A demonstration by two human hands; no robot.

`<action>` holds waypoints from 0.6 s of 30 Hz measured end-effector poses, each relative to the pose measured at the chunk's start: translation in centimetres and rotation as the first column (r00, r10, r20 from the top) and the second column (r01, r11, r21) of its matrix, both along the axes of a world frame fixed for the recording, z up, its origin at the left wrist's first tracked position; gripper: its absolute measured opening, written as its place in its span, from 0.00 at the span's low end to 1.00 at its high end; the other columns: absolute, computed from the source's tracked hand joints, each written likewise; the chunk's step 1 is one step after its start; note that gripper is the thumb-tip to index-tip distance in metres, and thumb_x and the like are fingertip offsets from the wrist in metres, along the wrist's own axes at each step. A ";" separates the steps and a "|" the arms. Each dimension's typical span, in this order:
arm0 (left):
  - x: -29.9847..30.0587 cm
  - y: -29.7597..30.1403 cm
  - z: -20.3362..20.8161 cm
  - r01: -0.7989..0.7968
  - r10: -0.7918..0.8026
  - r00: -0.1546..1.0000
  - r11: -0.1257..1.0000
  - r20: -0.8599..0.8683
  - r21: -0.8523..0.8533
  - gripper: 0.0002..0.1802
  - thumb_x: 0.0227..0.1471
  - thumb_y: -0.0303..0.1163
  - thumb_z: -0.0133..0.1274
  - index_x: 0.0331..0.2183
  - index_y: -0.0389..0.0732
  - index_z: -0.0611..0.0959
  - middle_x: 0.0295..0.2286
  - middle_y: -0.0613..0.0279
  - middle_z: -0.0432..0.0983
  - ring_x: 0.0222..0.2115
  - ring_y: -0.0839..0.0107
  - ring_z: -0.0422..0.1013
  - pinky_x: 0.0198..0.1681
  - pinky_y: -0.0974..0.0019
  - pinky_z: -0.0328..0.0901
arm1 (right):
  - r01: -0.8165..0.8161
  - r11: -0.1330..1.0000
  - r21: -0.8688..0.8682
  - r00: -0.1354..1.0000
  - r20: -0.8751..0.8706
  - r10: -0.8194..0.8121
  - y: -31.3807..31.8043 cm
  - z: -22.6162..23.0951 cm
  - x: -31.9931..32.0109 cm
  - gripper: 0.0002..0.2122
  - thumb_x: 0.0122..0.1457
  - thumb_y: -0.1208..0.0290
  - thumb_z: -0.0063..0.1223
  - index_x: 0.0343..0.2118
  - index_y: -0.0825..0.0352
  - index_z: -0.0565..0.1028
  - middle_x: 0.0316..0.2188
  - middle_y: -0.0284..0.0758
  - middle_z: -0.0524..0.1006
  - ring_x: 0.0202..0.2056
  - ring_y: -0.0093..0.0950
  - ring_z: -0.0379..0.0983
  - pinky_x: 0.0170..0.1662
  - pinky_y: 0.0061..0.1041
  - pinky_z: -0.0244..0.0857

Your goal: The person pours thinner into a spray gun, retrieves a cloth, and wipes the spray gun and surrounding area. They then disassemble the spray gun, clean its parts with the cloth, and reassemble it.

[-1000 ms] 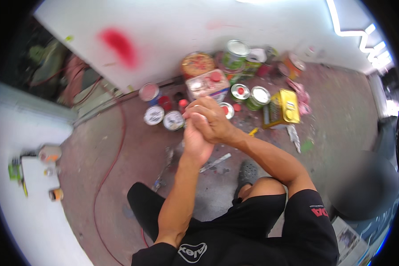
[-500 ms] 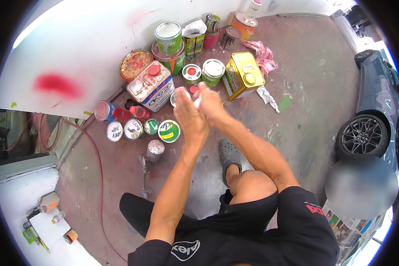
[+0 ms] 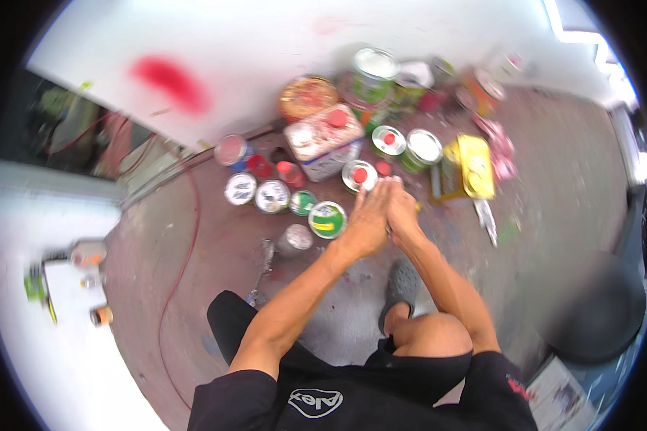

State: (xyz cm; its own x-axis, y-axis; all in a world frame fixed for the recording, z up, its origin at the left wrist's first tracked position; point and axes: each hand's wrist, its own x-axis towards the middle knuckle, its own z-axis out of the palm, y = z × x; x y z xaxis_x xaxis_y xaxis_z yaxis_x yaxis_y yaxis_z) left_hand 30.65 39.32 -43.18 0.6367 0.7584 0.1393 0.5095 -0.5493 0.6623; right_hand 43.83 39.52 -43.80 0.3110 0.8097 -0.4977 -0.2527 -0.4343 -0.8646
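My left hand [image 3: 367, 224] and my right hand [image 3: 403, 211] meet palm to palm over the floor, fingers stretched forward and flat. Whatever may lie between the palms is hidden. Just past my fingertips stand a round white-topped can with a red cap [image 3: 356, 177] and a small red cap [image 3: 383, 168]. Beside my left hand is a can with a green, white and yellow lid [image 3: 328, 220]. To the right of my hands stands a yellow rectangular tin [image 3: 474, 171]. The picture is somewhat blurred by motion.
A large rectangular tin with a red cap [image 3: 326, 138] and several paint cans crowd the wall. A spray gun [image 3: 263, 267] lies left of my arms near a grey-topped can [image 3: 295, 241]. A red hose [image 3: 187, 251] runs along the left. A pink cloth [image 3: 501, 147] lies beyond the yellow tin.
My view has swung, so the cans appear further right. My hands were crossed around something whitish; now they lie palm to palm, and that whitish thing no longer shows.
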 end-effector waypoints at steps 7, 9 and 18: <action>-8.6 -4.6 6.0 -0.013 0.014 0.977 1.000 -0.214 0.008 0.40 0.58 0.34 0.60 0.71 0.47 0.72 0.73 0.46 0.59 0.76 0.46 0.49 0.73 0.20 0.41 | -0.412 0.773 0.483 0.862 0.481 0.158 10.3 4.3 -4.3 0.20 0.80 0.56 0.43 0.55 0.71 0.77 0.51 0.44 0.81 0.53 0.38 0.77 0.59 0.38 0.70; -11.0 -8.6 8.9 -0.185 0.180 0.973 0.983 -0.141 -0.022 0.35 0.61 0.38 0.58 0.69 0.54 0.75 0.73 0.51 0.60 0.75 0.48 0.54 0.73 0.22 0.42 | -0.755 0.573 0.319 0.429 0.901 0.064 13.5 5.9 -5.4 0.22 0.76 0.55 0.51 0.60 0.70 0.76 0.59 0.49 0.77 0.65 0.47 0.70 0.68 0.49 0.63; -20.8 -28.7 27.8 -0.789 0.505 0.568 0.559 -0.649 -0.256 0.35 0.65 0.47 0.54 0.70 0.49 0.72 0.72 0.47 0.61 0.71 0.42 0.59 0.70 0.18 0.46 | -0.912 0.387 -0.134 -0.037 0.968 0.248 6.7 16.6 -9.5 0.29 0.66 0.51 0.62 0.61 0.70 0.77 0.63 0.55 0.75 0.67 0.60 0.66 0.68 0.60 0.59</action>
